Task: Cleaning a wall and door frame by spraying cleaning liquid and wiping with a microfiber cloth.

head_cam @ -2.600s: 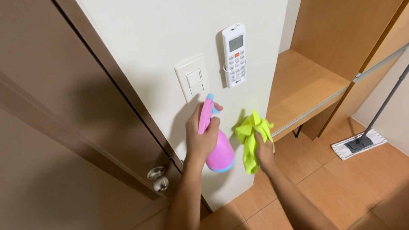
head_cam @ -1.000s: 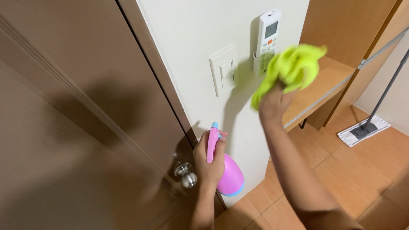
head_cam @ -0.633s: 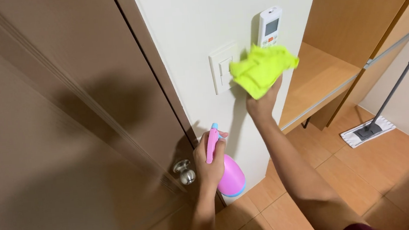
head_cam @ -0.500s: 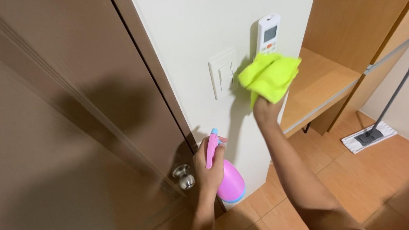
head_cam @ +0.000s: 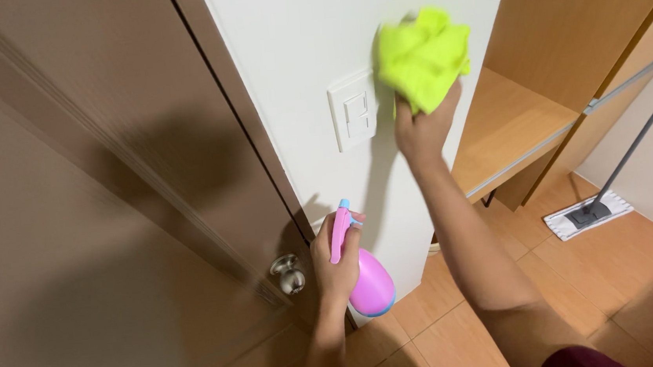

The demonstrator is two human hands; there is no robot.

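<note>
My right hand [head_cam: 422, 126] grips a bright yellow-green cloth [head_cam: 422, 55] and presses it against the white wall, just right of a white light switch [head_cam: 355, 119]. The cloth covers the wall-mounted remote that hangs there. My left hand [head_cam: 335, 258] holds a pink spray bottle [head_cam: 364, 275] with a blue-tipped nozzle low down, close to the wall's bottom and beside the door frame.
A brown door [head_cam: 100, 203] with a metal knob [head_cam: 289, 273] fills the left. A wooden shelf unit [head_cam: 529, 118] stands to the right of the wall. A flat mop [head_cam: 589, 214] with a long handle rests on the orange tiled floor [head_cam: 625, 267].
My right hand lifted the cloth from near the floor to the wall, first beside the remote, now over it. My left hand lowered the spray bottle and keeps it low.
</note>
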